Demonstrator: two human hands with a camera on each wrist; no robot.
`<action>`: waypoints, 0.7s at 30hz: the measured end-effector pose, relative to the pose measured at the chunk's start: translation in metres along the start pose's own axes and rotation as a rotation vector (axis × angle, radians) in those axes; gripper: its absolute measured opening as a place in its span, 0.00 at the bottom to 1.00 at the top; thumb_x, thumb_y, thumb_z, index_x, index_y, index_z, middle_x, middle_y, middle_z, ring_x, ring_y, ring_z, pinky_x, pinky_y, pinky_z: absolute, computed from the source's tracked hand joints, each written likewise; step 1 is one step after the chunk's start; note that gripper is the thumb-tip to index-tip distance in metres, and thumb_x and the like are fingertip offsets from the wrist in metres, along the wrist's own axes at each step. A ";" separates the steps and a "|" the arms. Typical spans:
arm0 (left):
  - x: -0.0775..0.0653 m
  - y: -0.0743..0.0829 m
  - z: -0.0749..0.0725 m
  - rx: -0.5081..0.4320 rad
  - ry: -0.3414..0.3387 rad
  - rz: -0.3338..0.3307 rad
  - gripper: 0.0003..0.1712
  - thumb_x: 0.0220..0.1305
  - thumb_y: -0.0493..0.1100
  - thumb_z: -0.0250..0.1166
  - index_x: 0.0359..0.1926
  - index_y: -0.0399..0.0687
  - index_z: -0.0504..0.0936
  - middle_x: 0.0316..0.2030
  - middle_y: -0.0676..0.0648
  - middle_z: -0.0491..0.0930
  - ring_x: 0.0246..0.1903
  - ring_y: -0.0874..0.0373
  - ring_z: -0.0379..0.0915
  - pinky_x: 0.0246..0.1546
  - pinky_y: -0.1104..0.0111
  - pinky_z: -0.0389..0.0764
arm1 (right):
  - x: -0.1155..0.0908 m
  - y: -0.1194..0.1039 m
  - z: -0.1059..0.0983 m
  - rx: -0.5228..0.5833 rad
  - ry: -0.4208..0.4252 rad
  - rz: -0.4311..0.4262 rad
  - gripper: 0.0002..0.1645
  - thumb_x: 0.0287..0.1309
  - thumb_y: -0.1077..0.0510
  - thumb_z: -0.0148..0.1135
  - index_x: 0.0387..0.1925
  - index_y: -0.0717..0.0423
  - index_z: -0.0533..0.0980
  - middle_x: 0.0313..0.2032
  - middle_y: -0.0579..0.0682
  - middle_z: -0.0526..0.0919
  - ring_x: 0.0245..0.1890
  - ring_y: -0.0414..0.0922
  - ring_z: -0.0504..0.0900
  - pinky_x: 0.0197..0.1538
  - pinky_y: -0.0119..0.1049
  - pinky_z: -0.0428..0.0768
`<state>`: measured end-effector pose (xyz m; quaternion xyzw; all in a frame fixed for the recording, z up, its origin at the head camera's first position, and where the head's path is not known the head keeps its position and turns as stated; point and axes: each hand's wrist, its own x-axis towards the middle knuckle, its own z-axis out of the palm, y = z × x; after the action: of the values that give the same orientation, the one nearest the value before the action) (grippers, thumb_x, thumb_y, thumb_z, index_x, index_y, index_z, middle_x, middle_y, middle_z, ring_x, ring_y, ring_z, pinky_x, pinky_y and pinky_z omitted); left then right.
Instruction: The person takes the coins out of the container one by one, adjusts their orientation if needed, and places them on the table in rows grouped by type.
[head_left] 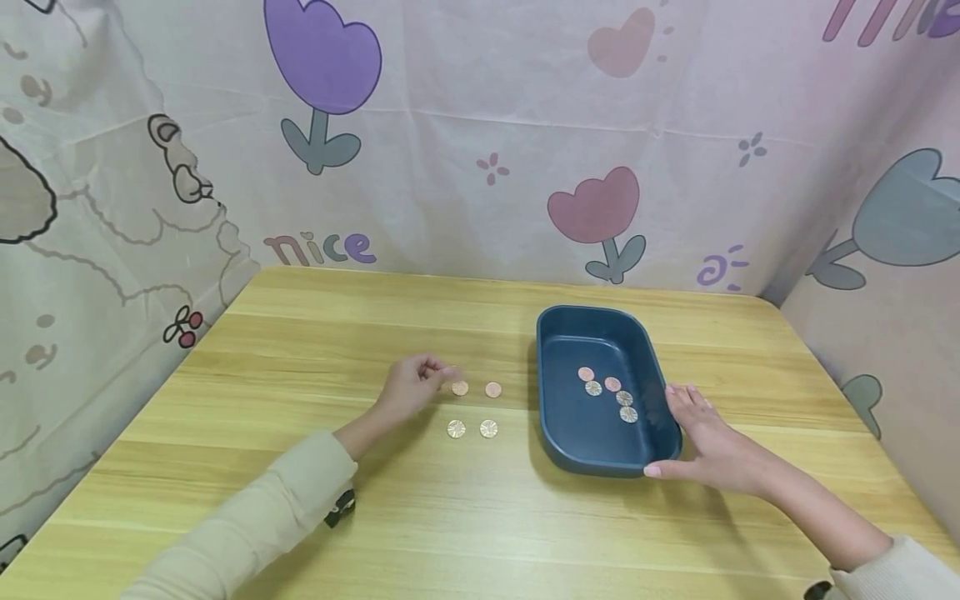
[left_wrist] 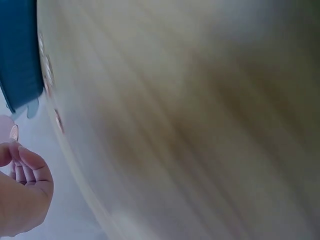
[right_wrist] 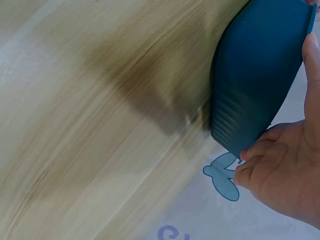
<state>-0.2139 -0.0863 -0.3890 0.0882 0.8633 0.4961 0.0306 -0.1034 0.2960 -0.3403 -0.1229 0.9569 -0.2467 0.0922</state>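
My left hand [head_left: 411, 387] pinches a copper-coloured coin [left_wrist: 14, 132] between thumb and fingertips, held just above the table. Right under those fingertips lies a pinkish coin [head_left: 460, 388], with another pinkish coin [head_left: 492, 389] to its right. Two pale gold coins [head_left: 456, 429] form a row nearer to me. A dark blue tray [head_left: 573, 454] stands to the right, with several pinkish and pale coins [head_left: 593, 388] on its floor. Against the tray's right wall rests my right hand [head_left: 712, 446], fingers fairly straight on the outside and thumb at the near right corner.
The wood-grain table [head_left: 300, 333] carries all of this. Behind it and at both sides hangs a patterned cloth [head_left: 450, 125] with flowers and lettering. A small black object [head_left: 341, 508] shows under the left sleeve.
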 end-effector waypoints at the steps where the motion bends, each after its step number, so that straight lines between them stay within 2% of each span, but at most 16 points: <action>1: 0.000 -0.002 -0.003 0.019 -0.006 -0.001 0.11 0.62 0.43 0.61 0.32 0.36 0.79 0.19 0.47 0.74 0.16 0.63 0.61 0.15 0.78 0.62 | 0.000 0.000 0.000 -0.001 0.001 0.000 0.69 0.41 0.35 0.69 0.68 0.72 0.45 0.69 0.71 0.45 0.69 0.69 0.35 0.59 0.73 0.48; 9: 0.002 -0.015 -0.016 0.120 -0.087 -0.050 0.10 0.63 0.39 0.59 0.31 0.33 0.78 0.16 0.51 0.70 0.16 0.63 0.61 0.17 0.79 0.65 | 0.000 0.000 0.001 -0.010 0.002 0.001 0.69 0.40 0.34 0.69 0.68 0.72 0.45 0.69 0.71 0.46 0.69 0.69 0.36 0.59 0.73 0.49; 14: 0.003 -0.018 -0.018 0.221 -0.096 -0.066 0.10 0.63 0.37 0.58 0.27 0.33 0.77 0.17 0.49 0.72 0.15 0.64 0.60 0.17 0.78 0.64 | 0.000 -0.001 0.000 -0.012 0.002 -0.001 0.69 0.40 0.34 0.69 0.68 0.72 0.45 0.69 0.71 0.46 0.69 0.70 0.37 0.59 0.73 0.49; 19: 0.003 -0.016 -0.020 0.313 -0.088 -0.088 0.18 0.63 0.38 0.58 0.17 0.42 0.69 0.15 0.50 0.69 0.14 0.64 0.58 0.17 0.77 0.61 | 0.000 0.000 0.001 -0.020 0.001 0.004 0.69 0.40 0.34 0.69 0.68 0.72 0.45 0.69 0.71 0.46 0.69 0.70 0.37 0.59 0.73 0.49; 21: 0.004 -0.015 -0.019 0.340 -0.081 -0.091 0.21 0.63 0.39 0.59 0.14 0.45 0.65 0.12 0.53 0.63 0.13 0.64 0.56 0.17 0.76 0.60 | 0.000 0.001 0.002 -0.018 0.000 0.006 0.69 0.40 0.34 0.69 0.68 0.71 0.45 0.69 0.71 0.46 0.69 0.69 0.37 0.59 0.73 0.49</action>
<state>-0.2224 -0.1097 -0.3923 0.0729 0.9358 0.3373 0.0722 -0.1028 0.2957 -0.3422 -0.1207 0.9594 -0.2378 0.0919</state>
